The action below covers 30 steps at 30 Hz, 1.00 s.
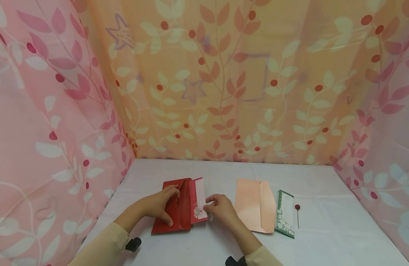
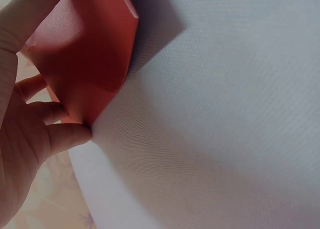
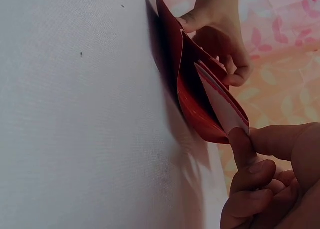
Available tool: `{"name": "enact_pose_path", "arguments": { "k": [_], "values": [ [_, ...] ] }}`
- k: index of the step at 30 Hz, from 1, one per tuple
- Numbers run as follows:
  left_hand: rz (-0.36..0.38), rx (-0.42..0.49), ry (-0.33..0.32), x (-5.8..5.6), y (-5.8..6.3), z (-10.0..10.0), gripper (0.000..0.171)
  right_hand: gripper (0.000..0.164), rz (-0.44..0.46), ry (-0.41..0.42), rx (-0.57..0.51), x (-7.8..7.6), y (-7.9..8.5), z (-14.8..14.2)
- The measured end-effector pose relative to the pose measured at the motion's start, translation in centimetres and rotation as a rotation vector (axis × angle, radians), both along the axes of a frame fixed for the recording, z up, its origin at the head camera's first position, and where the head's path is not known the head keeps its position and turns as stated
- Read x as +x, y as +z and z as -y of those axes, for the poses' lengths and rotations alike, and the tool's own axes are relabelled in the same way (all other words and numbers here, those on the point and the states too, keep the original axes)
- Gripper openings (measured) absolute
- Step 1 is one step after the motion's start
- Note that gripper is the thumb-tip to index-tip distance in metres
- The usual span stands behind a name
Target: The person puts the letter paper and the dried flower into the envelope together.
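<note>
A red envelope (image 1: pixel 185 214) lies on the table left of centre, its mouth facing right. My left hand (image 1: pixel 158 205) holds it, thumb on the near part and fingers toward the far edge; in the left wrist view fingertips touch a corner of the envelope (image 2: pixel 95 54). A pink and white card with a floral print (image 1: pixel 199 199) sticks partly out of the mouth. My right hand (image 1: pixel 222 211) pinches the card's outer edge between thumb and finger. The right wrist view shows the envelope (image 3: pixel 192 101) gaping, with the card (image 3: pixel 222 101) inside the opening; its inner end is hidden.
Right of my right hand lie a peach envelope (image 1: pixel 247 207) with its flap to the right, a green and white floral card (image 1: pixel 285 214) and a thin stick with a dark red rose-like head (image 1: pixel 297 207). Patterned curtains (image 1: pixel 224 92) close off the white table (image 1: pixel 341 221) behind and at the sides.
</note>
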<state>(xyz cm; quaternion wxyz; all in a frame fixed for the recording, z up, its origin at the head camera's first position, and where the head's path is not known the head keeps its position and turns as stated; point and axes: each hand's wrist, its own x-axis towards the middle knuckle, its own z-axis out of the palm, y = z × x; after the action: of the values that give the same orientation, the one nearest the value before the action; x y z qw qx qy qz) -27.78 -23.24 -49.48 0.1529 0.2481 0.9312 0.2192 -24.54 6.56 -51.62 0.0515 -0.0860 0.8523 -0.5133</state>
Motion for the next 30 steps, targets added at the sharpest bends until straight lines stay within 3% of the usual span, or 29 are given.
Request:
{"name": "enact_pose_path", "arguments": {
  "k": [7,19,30],
  "values": [
    [-0.013,-0.008,0.001,-0.1,0.0,0.0,0.099,0.025,-0.010,0.005,0.017,-0.4,0.0,0.6],
    [-0.006,-0.015,0.000,-0.2,0.1,0.1,0.099,0.026,0.068,-0.015,0.025,-1.0,0.2,1.7],
    [-0.001,-0.017,-0.003,0.0,0.0,0.0,0.098,0.026,0.083,-0.016,-0.018,-1.5,-0.5,2.6]
  ]
}}
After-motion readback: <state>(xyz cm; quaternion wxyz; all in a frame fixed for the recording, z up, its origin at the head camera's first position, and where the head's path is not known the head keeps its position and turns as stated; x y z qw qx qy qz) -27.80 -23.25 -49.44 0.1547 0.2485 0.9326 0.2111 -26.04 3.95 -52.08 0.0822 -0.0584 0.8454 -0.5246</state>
